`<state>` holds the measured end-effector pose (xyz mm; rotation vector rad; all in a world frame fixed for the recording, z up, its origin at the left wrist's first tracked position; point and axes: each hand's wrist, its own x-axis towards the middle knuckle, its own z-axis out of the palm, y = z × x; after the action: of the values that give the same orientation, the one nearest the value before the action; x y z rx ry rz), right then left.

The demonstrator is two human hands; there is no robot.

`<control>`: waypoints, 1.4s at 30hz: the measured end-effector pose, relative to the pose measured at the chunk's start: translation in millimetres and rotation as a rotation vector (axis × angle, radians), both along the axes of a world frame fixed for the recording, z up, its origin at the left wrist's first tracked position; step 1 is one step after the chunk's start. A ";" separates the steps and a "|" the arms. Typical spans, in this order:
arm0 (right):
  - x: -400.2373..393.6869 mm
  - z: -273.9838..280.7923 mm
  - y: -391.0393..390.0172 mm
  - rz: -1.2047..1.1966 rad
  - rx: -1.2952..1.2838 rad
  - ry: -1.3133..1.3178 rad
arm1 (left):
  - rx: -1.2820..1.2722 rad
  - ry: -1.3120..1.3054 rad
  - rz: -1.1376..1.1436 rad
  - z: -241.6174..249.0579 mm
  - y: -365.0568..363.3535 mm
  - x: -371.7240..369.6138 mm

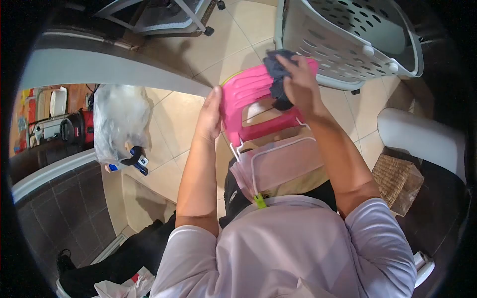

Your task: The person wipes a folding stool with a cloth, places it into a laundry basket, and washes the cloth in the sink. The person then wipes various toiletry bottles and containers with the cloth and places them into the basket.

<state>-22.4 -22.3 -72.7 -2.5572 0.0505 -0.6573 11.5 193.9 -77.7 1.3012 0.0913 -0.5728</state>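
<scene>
A pink plastic frame (248,89), ridged along its far side and with an opening in the middle, is held in front of my body. White wire joins it to a pale pink see-through panel (283,166), which has a lime-green piece (260,200) at its near corner. My left hand (211,111) grips the frame's left edge, thumb on top and the other fingers mostly hidden. At the far right part of the frame, my right hand (300,82) presses a dark grey cloth (280,82) against the pink plastic.
Ahead to the right stands a white laundry basket (343,54) with holes. A wheeled rack (171,20) is at the far left. Nearer left hangs a clear plastic bag (121,119). On the right are a white toilet lid (417,139) and a woven basket (395,179).
</scene>
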 end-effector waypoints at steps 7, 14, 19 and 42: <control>-17.8 29.0 41.3 0.162 0.034 0.122 | -0.090 -0.011 0.123 -3.5 -21.5 1.1; -39.2 -9.3 -45.0 0.003 0.106 0.231 | -0.041 0.015 0.175 -5.3 -13.7 -0.4; -58.2 7.6 -92.0 -0.345 0.864 0.200 | -0.025 -0.012 0.150 -5.5 -9.7 -2.6; -24.9 -61.5 -55.7 -0.330 0.304 -0.006 | 0.019 -0.069 0.099 -11.8 -9.1 -3.5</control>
<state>-47.3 -78.0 -134.1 -2.2702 0.5382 -0.7161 8.1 184.8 -89.5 1.3264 0.1041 -0.4434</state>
